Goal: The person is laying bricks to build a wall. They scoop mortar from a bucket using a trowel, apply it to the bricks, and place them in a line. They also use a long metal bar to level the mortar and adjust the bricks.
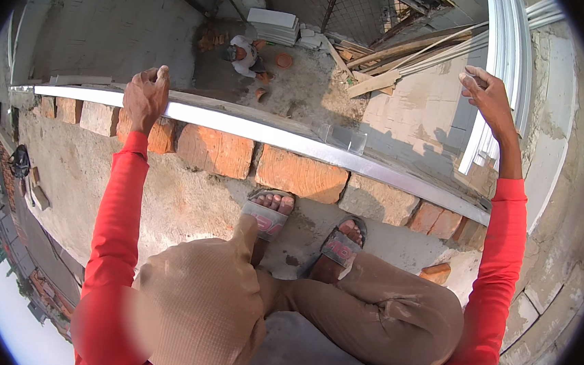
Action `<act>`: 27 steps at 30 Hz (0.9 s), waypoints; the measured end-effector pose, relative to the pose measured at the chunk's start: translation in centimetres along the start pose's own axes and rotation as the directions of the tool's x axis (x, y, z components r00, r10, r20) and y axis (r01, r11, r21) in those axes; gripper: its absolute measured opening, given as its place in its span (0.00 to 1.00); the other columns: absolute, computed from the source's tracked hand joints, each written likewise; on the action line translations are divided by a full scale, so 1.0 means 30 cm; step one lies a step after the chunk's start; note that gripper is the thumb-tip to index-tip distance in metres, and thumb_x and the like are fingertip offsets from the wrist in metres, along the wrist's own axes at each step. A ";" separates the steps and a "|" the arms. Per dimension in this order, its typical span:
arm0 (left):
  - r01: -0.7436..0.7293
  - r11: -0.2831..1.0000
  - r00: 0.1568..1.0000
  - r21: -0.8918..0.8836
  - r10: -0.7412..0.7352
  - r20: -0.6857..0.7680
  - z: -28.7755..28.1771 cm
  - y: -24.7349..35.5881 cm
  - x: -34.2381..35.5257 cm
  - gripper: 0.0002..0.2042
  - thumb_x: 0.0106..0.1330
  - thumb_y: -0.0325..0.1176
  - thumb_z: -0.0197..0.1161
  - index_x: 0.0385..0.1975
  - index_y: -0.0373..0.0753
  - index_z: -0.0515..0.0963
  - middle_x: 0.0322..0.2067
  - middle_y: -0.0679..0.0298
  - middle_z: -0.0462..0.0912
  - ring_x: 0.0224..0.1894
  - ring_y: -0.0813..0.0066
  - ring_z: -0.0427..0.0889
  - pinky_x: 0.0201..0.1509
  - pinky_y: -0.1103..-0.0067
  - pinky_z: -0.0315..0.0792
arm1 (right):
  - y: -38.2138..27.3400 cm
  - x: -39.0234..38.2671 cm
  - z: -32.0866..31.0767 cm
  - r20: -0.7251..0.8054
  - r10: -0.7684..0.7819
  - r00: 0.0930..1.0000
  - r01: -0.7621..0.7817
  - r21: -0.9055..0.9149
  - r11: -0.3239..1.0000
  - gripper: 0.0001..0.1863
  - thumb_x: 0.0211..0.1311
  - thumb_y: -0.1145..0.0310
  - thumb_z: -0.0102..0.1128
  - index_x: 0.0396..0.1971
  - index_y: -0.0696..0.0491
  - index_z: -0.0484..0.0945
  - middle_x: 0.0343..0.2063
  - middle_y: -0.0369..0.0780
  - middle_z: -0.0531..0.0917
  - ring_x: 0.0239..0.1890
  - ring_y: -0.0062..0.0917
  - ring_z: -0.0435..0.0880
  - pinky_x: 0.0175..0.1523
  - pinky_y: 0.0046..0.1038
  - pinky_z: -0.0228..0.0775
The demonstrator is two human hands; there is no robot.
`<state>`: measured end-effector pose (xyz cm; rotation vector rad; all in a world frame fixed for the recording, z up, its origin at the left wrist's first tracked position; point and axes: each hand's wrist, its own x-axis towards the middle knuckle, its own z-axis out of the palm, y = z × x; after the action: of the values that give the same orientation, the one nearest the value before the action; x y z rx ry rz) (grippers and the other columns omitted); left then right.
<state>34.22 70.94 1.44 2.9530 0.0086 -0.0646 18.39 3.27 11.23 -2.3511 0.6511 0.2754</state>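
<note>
My left hand (146, 99) is closed at the left of a long silvery metal strip (255, 128), with thumb and finger pinched; what they hold, if anything, is too small to make out. The strip lies along a row of orange and grey bricks (299, 176). My right hand (485, 98) is raised beside a bundle of white profiles (503, 27), its fingers curled; their contents are unclear. A small clear bracket (342, 140) stands on the ledge near the strip. My sandalled feet are on the concrete below the bricks, with my knees bent.
Down past the edge, a co-worker (240, 55) bends beside an orange bowl (284, 61), near stacked white slabs (271, 24) and leaning planks (375, 83). A dark bag (20, 161) sits at the left. Beyond the left edge is a drop toward rooftops.
</note>
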 end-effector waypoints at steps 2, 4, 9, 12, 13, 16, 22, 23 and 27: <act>0.013 1.000 0.998 -0.013 -0.014 -0.061 -0.024 0.045 -0.009 0.29 0.78 0.59 0.53 0.36 0.40 0.91 0.30 0.56 0.92 0.39 0.46 0.90 0.49 0.59 0.79 | -0.136 0.158 0.148 0.144 -0.028 0.989 0.026 0.019 0.999 0.33 0.73 0.50 0.69 0.64 0.63 0.82 0.45 0.47 0.90 0.42 0.28 0.90 0.49 0.32 0.82; 0.060 0.998 0.998 0.020 -0.060 -0.022 -0.043 0.073 -0.010 0.25 0.75 0.55 0.57 0.34 0.39 0.91 0.30 0.55 0.92 0.38 0.46 0.90 0.47 0.59 0.79 | -0.240 0.286 0.281 0.258 -0.036 0.965 0.046 -0.034 0.998 0.30 0.72 0.50 0.69 0.58 0.63 0.85 0.43 0.45 0.90 0.37 0.27 0.89 0.45 0.32 0.82; 0.117 0.992 0.993 -0.042 -0.117 0.020 -0.057 0.089 -0.013 0.23 0.74 0.52 0.58 0.36 0.37 0.90 0.36 0.43 0.90 0.42 0.36 0.87 0.49 0.54 0.77 | -0.290 0.408 0.573 0.321 -0.020 0.947 -0.023 0.131 0.991 0.27 0.70 0.51 0.71 0.53 0.62 0.87 0.40 0.43 0.90 0.34 0.26 0.89 0.39 0.32 0.82; 0.098 0.995 0.995 -0.035 -0.097 0.012 -0.061 0.094 -0.013 0.23 0.74 0.52 0.57 0.37 0.37 0.90 0.37 0.42 0.90 0.43 0.36 0.87 0.50 0.54 0.77 | -0.195 0.398 0.650 0.394 0.038 0.918 -0.085 0.103 0.991 0.27 0.70 0.51 0.71 0.53 0.61 0.87 0.37 0.41 0.89 0.33 0.26 0.89 0.39 0.32 0.82; 0.111 0.993 0.994 -0.039 -0.110 0.014 -0.062 0.097 -0.016 0.23 0.74 0.52 0.57 0.38 0.38 0.90 0.37 0.42 0.90 0.44 0.36 0.87 0.51 0.54 0.77 | -0.150 0.385 0.653 0.425 0.086 0.901 -0.135 0.087 0.987 0.28 0.69 0.50 0.71 0.54 0.61 0.87 0.37 0.41 0.89 0.33 0.27 0.89 0.39 0.32 0.82; 0.052 0.998 0.998 0.019 -0.051 -0.036 -0.063 0.102 -0.023 0.25 0.76 0.54 0.57 0.38 0.36 0.89 0.32 0.49 0.91 0.39 0.44 0.89 0.49 0.57 0.78 | -0.008 0.346 0.600 0.447 0.196 0.873 -0.261 0.088 0.961 0.33 0.67 0.46 0.73 0.57 0.61 0.85 0.40 0.43 0.88 0.35 0.28 0.90 0.40 0.33 0.83; 0.085 0.994 0.996 -0.070 -0.083 0.043 -0.048 0.088 -0.015 0.23 0.75 0.51 0.58 0.41 0.36 0.90 0.35 0.41 0.89 0.41 0.36 0.87 0.49 0.53 0.76 | 0.171 0.291 0.509 0.331 0.285 0.900 -0.389 0.309 0.868 0.53 0.59 0.32 0.74 0.71 0.60 0.75 0.59 0.57 0.82 0.59 0.45 0.86 0.62 0.48 0.80; 0.076 0.995 0.997 -0.059 -0.075 0.031 -0.046 0.089 -0.012 0.23 0.75 0.51 0.58 0.41 0.35 0.90 0.35 0.42 0.89 0.41 0.37 0.87 0.49 0.53 0.76 | 0.171 0.295 0.501 0.300 0.345 0.889 -0.447 0.410 0.795 0.55 0.58 0.31 0.75 0.72 0.61 0.74 0.61 0.58 0.81 0.61 0.48 0.84 0.64 0.50 0.78; 0.080 0.995 0.997 -0.058 -0.079 0.019 -0.062 0.105 -0.007 0.24 0.75 0.51 0.59 0.39 0.33 0.89 0.34 0.42 0.89 0.40 0.39 0.88 0.48 0.55 0.76 | 0.079 0.300 0.411 0.407 0.302 0.862 -0.484 0.839 0.251 0.54 0.59 0.35 0.76 0.72 0.64 0.72 0.63 0.58 0.80 0.65 0.51 0.82 0.69 0.53 0.76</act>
<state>34.14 68.20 3.85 2.8930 0.1238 -0.0986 24.55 6.45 -2.56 -0.9795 0.9855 0.2195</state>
